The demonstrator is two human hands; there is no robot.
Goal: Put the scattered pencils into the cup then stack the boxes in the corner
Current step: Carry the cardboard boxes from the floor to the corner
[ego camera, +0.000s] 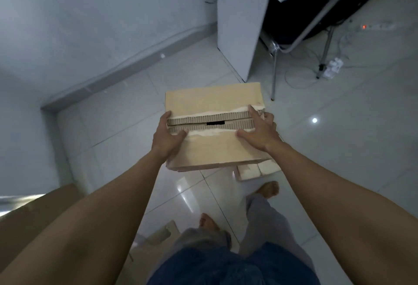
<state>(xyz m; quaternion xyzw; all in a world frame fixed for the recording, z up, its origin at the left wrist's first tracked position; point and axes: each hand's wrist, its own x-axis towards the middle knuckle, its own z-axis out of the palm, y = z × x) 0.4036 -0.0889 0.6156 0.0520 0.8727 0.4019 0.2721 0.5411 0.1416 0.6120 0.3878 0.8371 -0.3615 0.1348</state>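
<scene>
A closed tan cardboard box [210, 99], with torn tape along its top seam, is held above the tiled floor in front of me. My left hand [168, 137] grips its left side, thumb on the top flap. My right hand [260, 131] presses flat on the top at the right side. Under the box's near right corner a smaller pale box [255, 170] lies on the floor. No pencils or cup are in view.
The room corner [48, 109] lies to the left, where two pale walls meet. A brown box [40, 214] sits at lower left, and a cardboard piece [162, 232] near my feet. A white cabinet [239, 36], chair legs [274, 74] and cables [334, 65] stand at upper right.
</scene>
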